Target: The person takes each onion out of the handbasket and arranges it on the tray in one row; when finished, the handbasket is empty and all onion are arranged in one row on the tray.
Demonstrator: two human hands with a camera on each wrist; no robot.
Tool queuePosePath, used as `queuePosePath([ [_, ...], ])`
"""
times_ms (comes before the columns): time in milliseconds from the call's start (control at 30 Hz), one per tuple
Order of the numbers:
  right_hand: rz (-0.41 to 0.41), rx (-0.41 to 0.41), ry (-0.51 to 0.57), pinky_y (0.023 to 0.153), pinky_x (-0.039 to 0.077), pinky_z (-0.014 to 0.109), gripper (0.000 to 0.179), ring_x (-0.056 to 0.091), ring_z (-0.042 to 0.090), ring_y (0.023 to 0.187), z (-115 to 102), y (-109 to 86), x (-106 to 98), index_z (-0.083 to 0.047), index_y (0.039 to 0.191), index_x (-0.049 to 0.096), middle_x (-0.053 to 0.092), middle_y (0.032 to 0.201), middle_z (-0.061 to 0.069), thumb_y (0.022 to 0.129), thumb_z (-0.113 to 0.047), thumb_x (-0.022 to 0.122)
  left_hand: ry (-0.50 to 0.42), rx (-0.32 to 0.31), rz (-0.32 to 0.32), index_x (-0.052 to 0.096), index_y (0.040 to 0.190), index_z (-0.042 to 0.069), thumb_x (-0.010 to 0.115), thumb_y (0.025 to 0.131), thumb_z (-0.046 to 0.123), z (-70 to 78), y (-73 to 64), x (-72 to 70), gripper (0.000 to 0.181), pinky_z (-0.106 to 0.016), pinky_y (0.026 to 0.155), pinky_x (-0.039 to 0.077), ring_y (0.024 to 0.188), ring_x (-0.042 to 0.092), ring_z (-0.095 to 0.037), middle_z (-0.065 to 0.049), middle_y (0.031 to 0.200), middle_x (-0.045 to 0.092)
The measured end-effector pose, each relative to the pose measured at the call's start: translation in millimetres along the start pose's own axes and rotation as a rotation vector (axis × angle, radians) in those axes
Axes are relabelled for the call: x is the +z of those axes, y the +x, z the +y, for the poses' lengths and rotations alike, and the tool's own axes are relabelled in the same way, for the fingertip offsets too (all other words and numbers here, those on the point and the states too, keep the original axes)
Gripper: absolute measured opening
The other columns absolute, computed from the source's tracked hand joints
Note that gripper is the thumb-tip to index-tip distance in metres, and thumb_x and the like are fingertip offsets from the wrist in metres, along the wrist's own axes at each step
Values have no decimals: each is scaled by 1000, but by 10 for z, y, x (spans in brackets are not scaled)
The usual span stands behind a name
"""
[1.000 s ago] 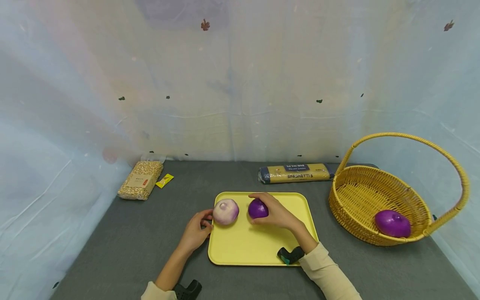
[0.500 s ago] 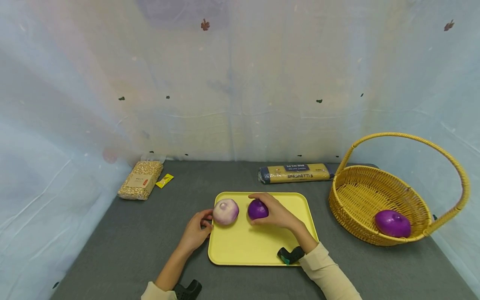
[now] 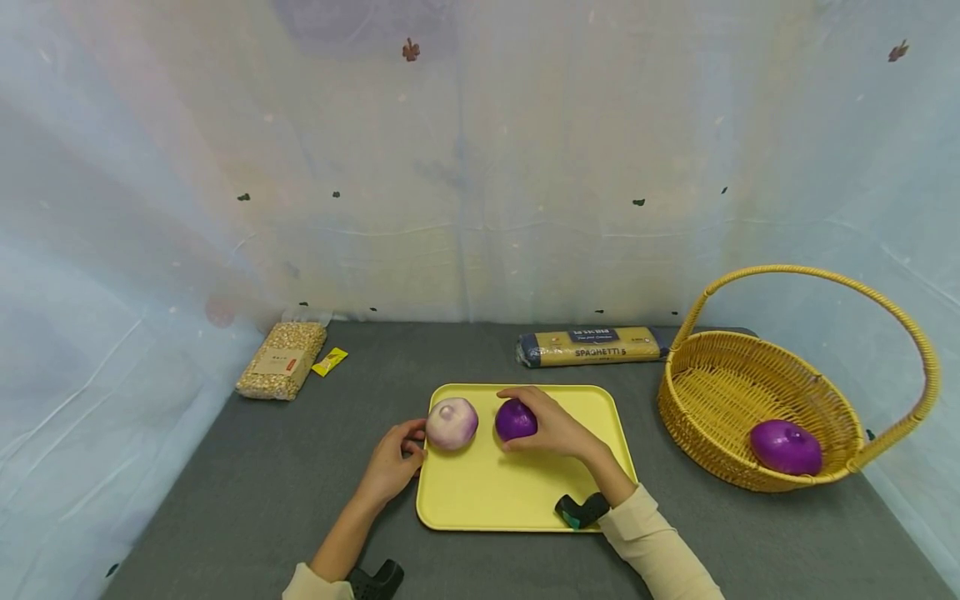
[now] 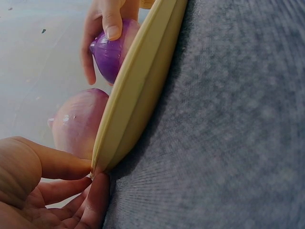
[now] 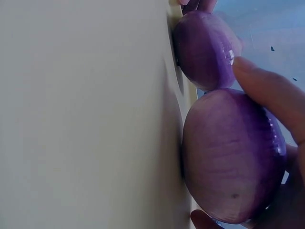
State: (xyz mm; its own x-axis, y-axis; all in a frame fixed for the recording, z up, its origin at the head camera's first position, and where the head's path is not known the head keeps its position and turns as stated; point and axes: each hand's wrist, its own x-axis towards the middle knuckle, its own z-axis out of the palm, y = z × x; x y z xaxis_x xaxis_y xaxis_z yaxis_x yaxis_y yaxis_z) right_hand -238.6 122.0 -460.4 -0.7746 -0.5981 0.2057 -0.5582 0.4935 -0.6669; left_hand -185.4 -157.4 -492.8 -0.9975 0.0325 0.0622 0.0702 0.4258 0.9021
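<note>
A yellow tray lies on the grey table with two onions on it. My right hand grips the dark purple onion, thumb and fingers around its sides; in the right wrist view that onion sits against the tray surface. To its left rests a paler purple-and-white onion. At the tray's left edge, my left hand pinches the rim. The left wrist view shows the thumb on top of the tray rim and fingers below it, close beside the pale onion.
On the right stands a yellow wicker basket with a tall handle and a purple onion inside. A spaghetti pack lies behind the tray. At the back left are a bag of beige grains and a small yellow packet.
</note>
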Motion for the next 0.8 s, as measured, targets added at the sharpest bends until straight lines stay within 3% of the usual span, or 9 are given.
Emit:
queuePosePath([
  [467,11,41,16,89,45,46,77,45,29,119,-21,-12,-74,-12,136,45,47,133,9,71,-35,80,12,21,7,57,121,1,62,80,-6,3,-5,0,42,-25,54,49,78,51,-16,-12,102,55],
  [800,28,76,53,99,36,53,78,38,33,128,-75,-40,-218,-13,138,43,43,138,5,73,-39,77,-4,26,4,57,121,0,60,82,-6,-11,-12,5,40,-25,52,49,80,51,-18,-14,102,55],
])
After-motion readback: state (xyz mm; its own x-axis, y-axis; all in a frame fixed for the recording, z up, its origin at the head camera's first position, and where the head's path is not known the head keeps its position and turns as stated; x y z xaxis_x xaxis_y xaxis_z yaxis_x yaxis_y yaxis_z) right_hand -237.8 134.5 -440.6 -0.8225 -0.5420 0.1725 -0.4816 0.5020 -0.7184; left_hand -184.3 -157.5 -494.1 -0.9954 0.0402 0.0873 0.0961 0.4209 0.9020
